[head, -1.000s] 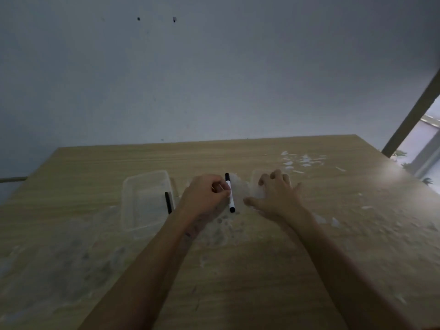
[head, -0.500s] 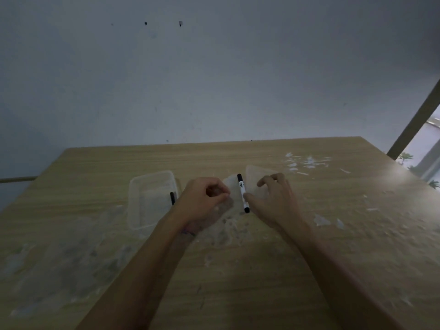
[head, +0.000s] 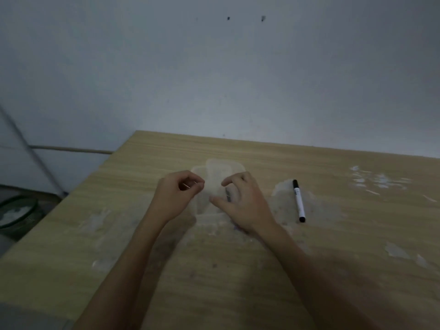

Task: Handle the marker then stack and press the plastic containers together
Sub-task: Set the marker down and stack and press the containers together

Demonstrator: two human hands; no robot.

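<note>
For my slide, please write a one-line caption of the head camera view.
Both hands, left hand and right hand, bring clear plastic containers together on a wooden table; marker lies aside.

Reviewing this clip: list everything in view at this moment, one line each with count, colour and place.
marker: one, white with black cap, lying on the table right of the hands
plastic containers: at least two, clear, overlapping between the hands
table: one, light wood, smeared with pale patches
basket: one, dark, on the floor at left
wall: grey-blue, behind
left hand: curled at a container's edge
right hand: fingers on a container
</note>
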